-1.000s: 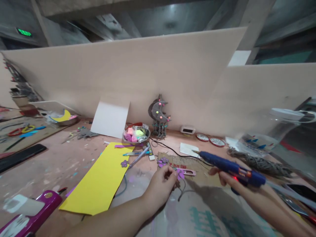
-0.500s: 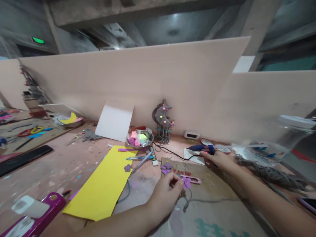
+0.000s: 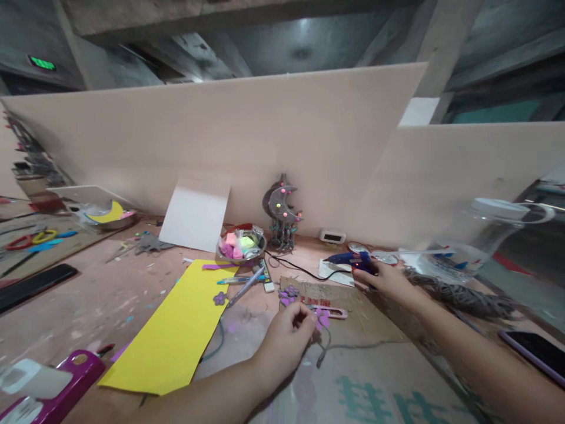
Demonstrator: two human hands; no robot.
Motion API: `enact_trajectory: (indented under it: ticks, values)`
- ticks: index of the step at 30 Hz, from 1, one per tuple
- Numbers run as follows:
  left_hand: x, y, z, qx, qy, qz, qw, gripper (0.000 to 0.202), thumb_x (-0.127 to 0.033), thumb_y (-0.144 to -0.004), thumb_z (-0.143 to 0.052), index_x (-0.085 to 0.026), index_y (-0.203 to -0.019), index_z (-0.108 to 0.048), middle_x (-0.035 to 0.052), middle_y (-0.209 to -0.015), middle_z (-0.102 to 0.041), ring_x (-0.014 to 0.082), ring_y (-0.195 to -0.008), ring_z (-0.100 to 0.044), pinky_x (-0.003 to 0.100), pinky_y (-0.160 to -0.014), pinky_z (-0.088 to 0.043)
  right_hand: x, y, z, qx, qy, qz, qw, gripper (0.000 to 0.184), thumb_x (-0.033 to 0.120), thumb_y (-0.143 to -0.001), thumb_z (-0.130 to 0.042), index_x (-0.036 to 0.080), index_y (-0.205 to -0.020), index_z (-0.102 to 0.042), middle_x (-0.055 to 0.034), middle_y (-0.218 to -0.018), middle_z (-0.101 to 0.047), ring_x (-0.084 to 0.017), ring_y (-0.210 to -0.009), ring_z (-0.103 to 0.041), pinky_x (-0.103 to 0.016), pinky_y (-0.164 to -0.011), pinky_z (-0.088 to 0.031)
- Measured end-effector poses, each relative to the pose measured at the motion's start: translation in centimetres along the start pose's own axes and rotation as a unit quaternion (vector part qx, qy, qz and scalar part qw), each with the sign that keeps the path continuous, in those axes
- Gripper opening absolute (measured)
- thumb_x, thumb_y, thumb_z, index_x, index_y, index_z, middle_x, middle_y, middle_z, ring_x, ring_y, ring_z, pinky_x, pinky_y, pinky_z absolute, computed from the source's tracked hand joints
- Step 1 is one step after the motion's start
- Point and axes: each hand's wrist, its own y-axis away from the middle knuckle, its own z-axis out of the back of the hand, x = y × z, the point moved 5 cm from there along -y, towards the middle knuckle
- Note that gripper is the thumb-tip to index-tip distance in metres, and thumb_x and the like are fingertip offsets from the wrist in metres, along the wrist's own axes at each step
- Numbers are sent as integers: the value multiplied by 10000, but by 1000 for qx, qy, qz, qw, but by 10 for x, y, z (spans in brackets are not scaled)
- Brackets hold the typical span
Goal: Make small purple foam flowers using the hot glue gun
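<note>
My right hand [image 3: 391,281] is wrapped round the handle of a blue glue gun [image 3: 353,259]. Its nozzle points left over a small white card [image 3: 336,272], and a red light glows on its side. Thumb and fingertips of my left hand [image 3: 286,335] are pinched together at the edge of a purple flower [image 3: 323,318]; the exact grip point is hidden. A grey cord [image 3: 325,347] trails below this flower. Just behind the left fingers lie a pink-handled cutter [image 3: 335,312] and more purple flowers [image 3: 289,292], on a cardboard sheet [image 3: 371,312].
Left of my hands lies yellow card [image 3: 168,330] with pens [image 3: 245,288] near its edge. A bowl of coloured clay [image 3: 242,247] and a moon ornament [image 3: 282,206] stand behind. At right are grey yarn [image 3: 459,294], a clear jug [image 3: 485,235] and a phone [image 3: 536,353].
The view has turned slightly right, so everything sits further left and the phone at right shows more. Both hands stay almost where they were, the right one still at the glue gun.
</note>
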Motion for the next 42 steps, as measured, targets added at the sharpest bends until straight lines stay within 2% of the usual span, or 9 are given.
enact_trajectory:
  ticks: [6, 9, 12, 15, 19, 23, 29, 35, 42]
  values:
    - [4, -2, 1, -3, 32, -3, 999, 191, -332, -809, -502, -155, -737, -485, -20, -607, -500, 96, -555, -449, 213, -536, -331, 34, 43, 15, 2, 110, 71, 991, 348, 477, -767, -511, 172, -842, -660, -121, -881, -674, -266, -808, -587, -373, -721, -407]
    - [3, -2, 2, -7, 52, -16, 998, 206, -342, -810, -511, -159, -723, -474, -20, -604, -496, 95, -556, -452, 211, -536, -337, 60, 76, 0, 28, -75, 24, 996, 318, 502, -758, -537, 187, -796, -560, -86, -868, -648, -188, -693, -571, -322, -649, -439]
    - [0, 0, 4, -14, 52, -37, 998, 238, -376, -827, -496, -163, -725, -467, -30, -588, -476, 95, -547, -442, 215, -533, -341, 84, 114, -38, 164, -367, -98, 910, 365, 476, -711, -635, 210, -737, -386, -41, -924, -629, -101, -567, -544, -273, -565, -458]
    - [-6, 3, 7, -21, 37, -58, 997, 255, -398, -833, -488, -164, -733, -475, -32, -598, -468, 100, -559, -443, 220, -543, -352, 102, 146, -70, 262, -502, -207, 798, 368, 428, -711, -668, 223, -841, -391, 13, -772, -602, -96, -525, -559, -253, -502, -468]
    - [-9, 5, 8, -22, 23, -64, 997, 255, -398, -829, -494, -163, -734, -488, -30, -611, -469, 106, -581, -459, 223, -558, -363, 108, 155, -82, 296, -542, -231, 752, 484, 369, -684, -713, 238, -1054, -432, -2, -868, -606, -73, -496, -556, -228, -455, -479]
    - [-8, 4, 7, -18, 18, -60, 998, 245, -386, -837, -484, -163, -735, -485, -35, -592, -465, 100, -554, -443, 219, -536, -350, 102, 150, -80, 314, -522, -215, 763, 571, 361, -699, -708, 230, -1177, -424, 4, -794, -614, -67, -483, -532, -204, -438, -464]
    - [-7, 4, 7, -11, 20, -47, 999, 228, -366, -835, -488, -164, -730, -474, -31, -595, -480, 100, -565, -458, 215, -549, -355, 84, 145, -76, 313, -398, -207, 837, 334, 458, -768, -606, 126, -764, -569, 70, -397, -462, -17, -294, -333, -138, -315, -228]
    - [-8, 4, 4, 7, -9, -26, 1000, 224, -367, -809, -508, -164, -715, -499, -29, -583, -487, 99, -543, -441, 207, -516, -330, 80, 136, -67, 210, -435, -222, 847, 336, 481, -706, -644, 168, -768, -538, 36, -566, -567, -67, -407, -475, -206, -423, -396]
    - [-7, 6, -1, 38, -35, -11, 999, 198, -332, -799, -519, -166, -695, -494, -22, -590, -520, 99, -550, -466, 209, -536, -342, 77, 126, -50, 109, -258, -113, 953, 264, 440, -780, -562, 176, -769, -577, 37, -545, -523, -88, -484, -468, -207, -471, -381]
